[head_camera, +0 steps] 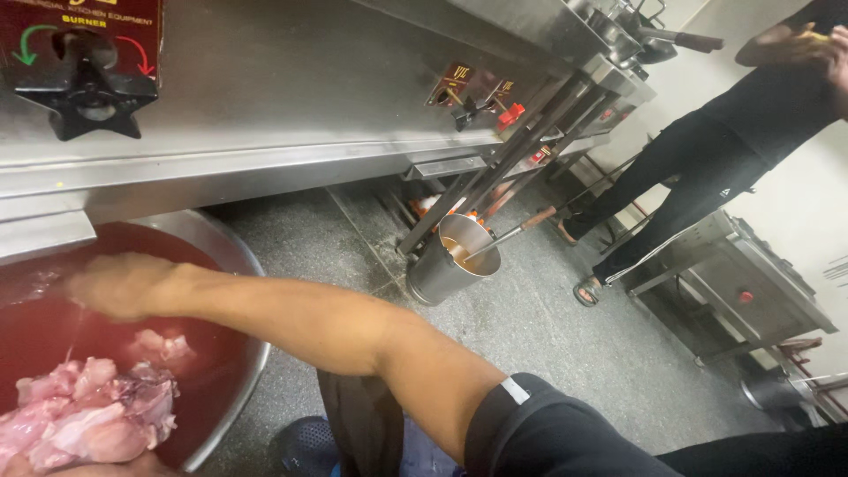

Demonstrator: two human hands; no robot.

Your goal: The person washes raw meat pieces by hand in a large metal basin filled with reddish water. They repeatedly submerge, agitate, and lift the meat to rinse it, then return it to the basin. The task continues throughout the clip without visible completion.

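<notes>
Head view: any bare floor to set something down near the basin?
Free: grey floor between the big steel basin, the steel bucket and the bystander's sandalled foot. Crowded: the basin, with raw meat, red water and the blurred right hand.

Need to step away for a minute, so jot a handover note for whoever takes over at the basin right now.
Right hand: blurred, above the red-tinted water in the large round steel basin; grip unreadable.
Left hand: only a sliver shows at the bottom edge, by the meat; grip unreadable.
Pale pink raw meat pieces: heaped at the basin's lower left.
Done: meat is in the water, already reddened.
Left: every piece is in the basin; none lifted out.
</notes>
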